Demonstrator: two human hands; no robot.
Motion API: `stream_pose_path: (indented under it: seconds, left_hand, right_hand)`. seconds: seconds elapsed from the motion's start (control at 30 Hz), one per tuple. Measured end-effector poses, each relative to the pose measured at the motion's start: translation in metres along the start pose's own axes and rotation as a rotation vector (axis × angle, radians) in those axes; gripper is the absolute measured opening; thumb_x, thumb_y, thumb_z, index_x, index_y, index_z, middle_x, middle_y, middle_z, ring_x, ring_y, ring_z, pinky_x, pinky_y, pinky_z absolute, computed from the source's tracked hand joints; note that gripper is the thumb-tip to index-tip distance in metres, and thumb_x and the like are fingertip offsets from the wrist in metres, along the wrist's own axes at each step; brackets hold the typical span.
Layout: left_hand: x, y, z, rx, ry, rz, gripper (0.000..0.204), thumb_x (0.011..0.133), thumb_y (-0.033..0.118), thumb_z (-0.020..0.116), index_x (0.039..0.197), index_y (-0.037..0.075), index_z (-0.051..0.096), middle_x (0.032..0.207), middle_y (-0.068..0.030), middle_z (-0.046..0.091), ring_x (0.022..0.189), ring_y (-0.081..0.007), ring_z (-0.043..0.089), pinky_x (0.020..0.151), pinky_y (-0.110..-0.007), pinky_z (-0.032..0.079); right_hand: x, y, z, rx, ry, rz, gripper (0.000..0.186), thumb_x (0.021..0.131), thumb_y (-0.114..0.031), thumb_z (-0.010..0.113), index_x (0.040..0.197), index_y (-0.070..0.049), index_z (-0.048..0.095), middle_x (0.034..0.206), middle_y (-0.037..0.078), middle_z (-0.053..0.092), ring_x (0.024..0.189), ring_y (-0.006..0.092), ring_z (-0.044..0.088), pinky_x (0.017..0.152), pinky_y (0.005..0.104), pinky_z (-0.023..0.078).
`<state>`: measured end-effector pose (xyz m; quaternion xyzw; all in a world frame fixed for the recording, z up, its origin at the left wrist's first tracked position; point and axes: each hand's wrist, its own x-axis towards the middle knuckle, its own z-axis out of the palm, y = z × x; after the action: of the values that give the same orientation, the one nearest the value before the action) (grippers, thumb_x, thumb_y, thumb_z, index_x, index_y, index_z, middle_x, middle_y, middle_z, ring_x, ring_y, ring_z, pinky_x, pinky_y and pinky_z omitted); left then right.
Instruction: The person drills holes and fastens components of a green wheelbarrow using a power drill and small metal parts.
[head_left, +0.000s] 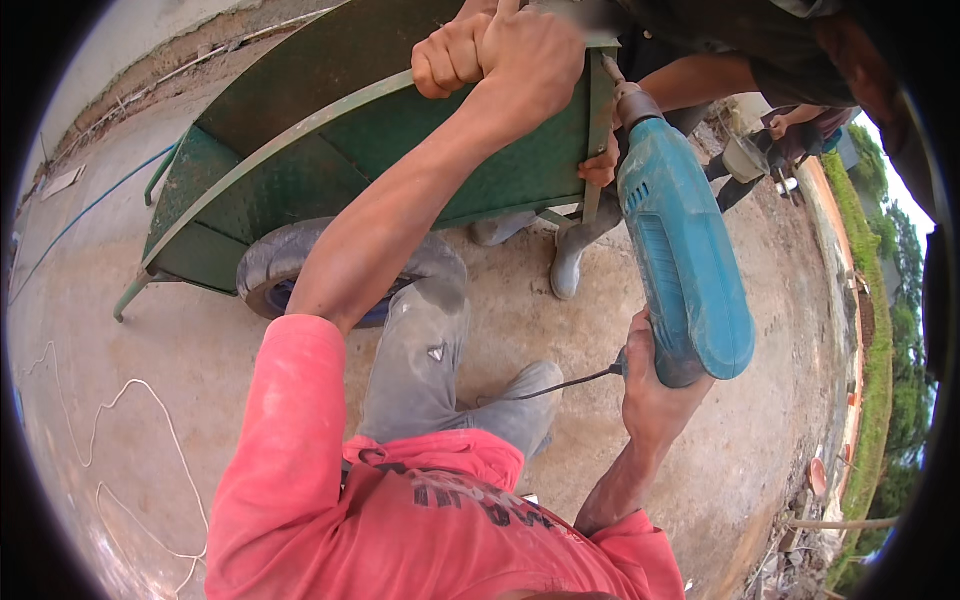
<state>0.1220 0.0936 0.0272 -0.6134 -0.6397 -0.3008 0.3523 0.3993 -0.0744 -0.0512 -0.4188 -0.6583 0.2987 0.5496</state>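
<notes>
Head view: R hand (665, 400) wrapped round handle of teal drill (680, 240), bit up nr end of green wheelbarrow (290, 180). L hand (535, 65) up by barrow rim, beside a fist (445, 60); can't tell its grip. Co-worker's hand (600, 168) on barrow's end edge, close to bit. Power cord (565, 384) runs over knee. Tyre (265, 262) partly behind L forearm. White cable (165, 420) loops on floor, blue hose (90, 210) far L.
</notes>
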Motion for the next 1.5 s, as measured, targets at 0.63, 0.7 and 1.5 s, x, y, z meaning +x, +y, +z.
stream_pose_path:
  seconds: [0.63, 0.7, 1.5]
  left_hand:
    - [-0.002, 0.001, 0.006, 0.017, 0.011, -0.031, 0.009, 0.075, 0.013, 0.071, 0.074, 0.009, 0.078, 0.08, -0.0133, 0.075, 0.086, -0.0269, 0.072, 0.084, -0.039, 0.049]
    - [-0.003, 0.002, 0.006, 0.008, -0.029, -0.029, 0.01, 0.076, 0.014, 0.07, 0.074, 0.009, 0.078, 0.079, -0.0131, 0.075, 0.086, -0.0265, 0.072, 0.084, -0.039, 0.049]
    - [-0.003, 0.009, 0.003, 0.035, -0.034, -0.059, 0.013, 0.082, 0.015, 0.066, 0.077, 0.01, 0.077, 0.082, -0.0127, 0.075, 0.087, -0.025, 0.072, 0.083, -0.039, 0.049]
  right_hand:
    - [-0.001, -0.002, 0.002, -0.035, 0.022, -0.008, 0.036, 0.088, 0.003, 0.072, 0.122, 0.002, 0.06, 0.107, 0.01, 0.07, 0.091, 0.0151, 0.067, 0.078, 0.0289, 0.054]
    - [0.001, -0.015, 0.005, 0.025, 0.04, 0.07, 0.036, 0.081, 0.005, 0.076, 0.115, 0.003, 0.064, 0.105, 0.009, 0.069, 0.088, 0.0151, 0.067, 0.078, 0.0305, 0.054]
    - [0.001, -0.013, -0.003, -0.024, 0.032, 0.144, 0.044, 0.08, 0.002, 0.08, 0.121, 0.003, 0.062, 0.108, 0.01, 0.069, 0.093, 0.0165, 0.067, 0.082, 0.0311, 0.054]
